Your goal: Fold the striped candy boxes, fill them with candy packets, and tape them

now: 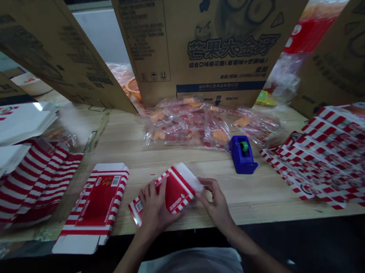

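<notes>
Red-striped carton (174, 192) sits between both hands, just above the near edge of a pale wooden table (257, 194). Tall cardboard boxes (220, 24) stand along the far side of the table. A spread of flat striped cartons (345, 157) fans out at the right, and stacked cartons (26, 179) lie at the left. Closer in are a clear plastic bag (195, 127) of small orange-and-red packets, a flat carton (93, 206) just left of the hands, and a blue tape dispenser (242, 154) beyond them.

The held carton's long axis runs from lower left to upper right. Its left half lies under the left hand (154, 208), whose fingers spread across the printed face and clamp it. The right hand (215, 202), at the upper-right end, pinches a white flap (188, 177). Both forearms reach in from below, angling toward each other, with the hands close together.
</notes>
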`<state>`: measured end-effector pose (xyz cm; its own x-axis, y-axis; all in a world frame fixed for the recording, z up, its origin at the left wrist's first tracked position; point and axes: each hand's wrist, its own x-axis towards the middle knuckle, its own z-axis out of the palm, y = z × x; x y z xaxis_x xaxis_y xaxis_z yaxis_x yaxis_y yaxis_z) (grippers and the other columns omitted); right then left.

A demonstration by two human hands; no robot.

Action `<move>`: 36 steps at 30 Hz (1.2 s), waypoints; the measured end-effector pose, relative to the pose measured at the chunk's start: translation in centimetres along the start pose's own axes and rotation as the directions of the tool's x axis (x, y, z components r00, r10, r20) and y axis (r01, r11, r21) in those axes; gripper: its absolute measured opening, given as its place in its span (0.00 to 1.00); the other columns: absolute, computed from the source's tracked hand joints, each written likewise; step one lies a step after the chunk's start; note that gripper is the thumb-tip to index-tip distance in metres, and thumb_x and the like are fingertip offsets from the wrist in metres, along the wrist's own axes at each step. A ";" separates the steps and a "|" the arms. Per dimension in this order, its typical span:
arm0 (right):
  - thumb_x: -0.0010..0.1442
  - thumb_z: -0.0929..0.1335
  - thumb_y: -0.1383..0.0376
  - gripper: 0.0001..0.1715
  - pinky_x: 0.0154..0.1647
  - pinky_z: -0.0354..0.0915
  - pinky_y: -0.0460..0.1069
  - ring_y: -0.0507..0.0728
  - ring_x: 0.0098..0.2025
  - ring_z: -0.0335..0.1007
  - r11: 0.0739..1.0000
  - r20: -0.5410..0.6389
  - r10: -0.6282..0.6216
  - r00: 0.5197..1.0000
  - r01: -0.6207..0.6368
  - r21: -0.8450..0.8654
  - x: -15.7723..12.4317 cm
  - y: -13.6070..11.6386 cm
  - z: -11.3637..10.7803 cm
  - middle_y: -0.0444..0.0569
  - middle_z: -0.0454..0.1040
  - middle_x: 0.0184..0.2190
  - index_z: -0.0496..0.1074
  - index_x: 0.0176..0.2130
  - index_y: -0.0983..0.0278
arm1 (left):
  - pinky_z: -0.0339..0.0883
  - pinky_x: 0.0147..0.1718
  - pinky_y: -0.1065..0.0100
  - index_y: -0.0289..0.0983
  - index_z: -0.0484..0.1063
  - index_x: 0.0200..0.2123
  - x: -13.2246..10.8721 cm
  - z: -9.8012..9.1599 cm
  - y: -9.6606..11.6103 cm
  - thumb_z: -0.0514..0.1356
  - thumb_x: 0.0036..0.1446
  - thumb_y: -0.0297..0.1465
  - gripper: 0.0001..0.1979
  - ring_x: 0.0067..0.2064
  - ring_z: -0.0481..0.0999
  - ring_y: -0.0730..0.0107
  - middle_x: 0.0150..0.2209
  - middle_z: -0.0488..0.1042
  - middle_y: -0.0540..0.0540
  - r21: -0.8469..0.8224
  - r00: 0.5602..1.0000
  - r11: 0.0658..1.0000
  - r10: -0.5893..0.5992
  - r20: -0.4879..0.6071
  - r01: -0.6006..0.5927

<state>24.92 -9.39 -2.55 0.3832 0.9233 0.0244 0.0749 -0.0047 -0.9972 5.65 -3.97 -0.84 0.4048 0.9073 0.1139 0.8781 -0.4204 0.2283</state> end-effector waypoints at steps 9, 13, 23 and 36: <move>0.51 0.74 0.59 0.23 0.36 0.71 0.50 0.55 0.34 0.74 0.923 -0.008 0.144 0.990 -0.131 0.362 -0.2 0.4 1.3 0.43 0.75 0.34 0.57 0.37 0.58 | 0.66 0.48 0.50 0.37 0.51 0.64 -2.3 -0.5 1.5 0.68 0.42 0.45 0.49 0.51 0.69 0.49 0.50 0.66 0.37 -0.543 0.980 0.827 -0.195 -0.038 0.143; 0.53 0.73 0.60 0.26 0.40 0.72 0.52 0.58 0.41 0.76 0.905 0.165 0.174 0.971 -0.224 0.362 -0.2 0.4 -0.3 0.48 0.76 0.44 0.60 0.47 0.56 | 0.73 0.40 0.59 0.42 0.48 0.66 -3.0 0.1 0.0 0.60 0.56 0.38 0.37 0.44 0.76 0.60 0.51 0.70 0.40 -0.872 0.979 0.452 -0.148 0.137 0.190; 0.58 0.70 0.56 0.31 0.52 0.68 0.54 0.59 0.53 0.70 0.962 0.272 0.137 0.952 -0.193 0.191 -1.1 1.7 -1.2 0.48 0.68 0.59 0.63 0.59 0.57 | 0.68 0.53 0.55 0.46 0.34 0.68 -3.9 1.1 0.0 0.67 0.51 0.36 0.52 0.58 0.69 0.53 0.62 0.62 0.37 -0.979 0.976 -0.022 -0.065 0.206 0.205; 0.60 0.67 0.59 0.11 0.37 0.61 0.48 0.54 0.34 0.64 0.991 0.280 -0.099 0.955 0.122 -0.064 0.1 -0.3 -1.5 0.45 0.68 0.30 0.68 0.28 0.62 | 0.67 0.35 0.70 0.36 0.71 0.27 -1.8 0.0 0.4 0.61 0.54 0.35 0.09 0.42 0.72 0.65 0.40 0.72 0.44 -0.929 0.983 0.349 -0.168 0.066 0.122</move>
<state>26.35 -9.85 -2.12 0.1003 0.9897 0.1023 0.1792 0.0832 -0.9803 5.27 -5.81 -0.93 0.2671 0.9636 0.0093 0.1189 -0.0425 0.9920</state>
